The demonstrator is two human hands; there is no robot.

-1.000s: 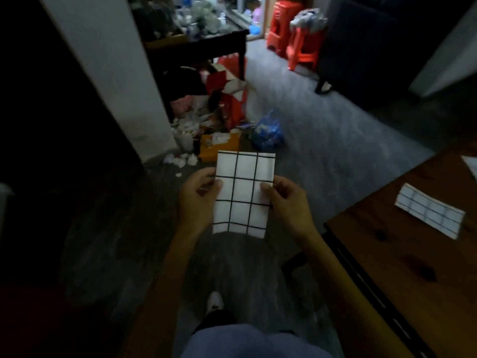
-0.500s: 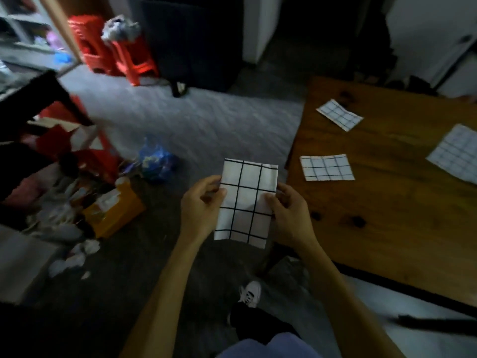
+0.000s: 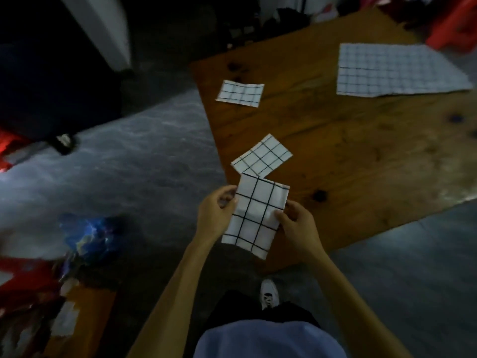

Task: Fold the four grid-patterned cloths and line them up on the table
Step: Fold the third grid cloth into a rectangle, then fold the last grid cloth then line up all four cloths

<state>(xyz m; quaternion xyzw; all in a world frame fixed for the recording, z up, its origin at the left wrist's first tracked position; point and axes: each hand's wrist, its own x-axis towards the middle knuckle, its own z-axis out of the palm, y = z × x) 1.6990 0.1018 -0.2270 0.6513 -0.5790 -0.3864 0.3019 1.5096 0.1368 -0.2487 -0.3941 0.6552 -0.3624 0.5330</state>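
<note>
Folded cloth (image 3: 254, 215) held in air at near table (image 3: 361, 156) corner; left hand (image 3: 215, 210) and right hand (image 3: 296, 223) pinch opposite side edges, fingers clamped on it. Judged light, limp, non-slippery: grip edges, keep layers together; two folded cloths lie beyond fingers

A grey floor (image 3: 144, 161) spreads left; a blue plastic bag (image 3: 86, 236) lies near left beside red clutter (image 3: 23, 277), a white shoe (image 3: 269, 293) near centre, red stools (image 3: 454, 27) far right
</note>
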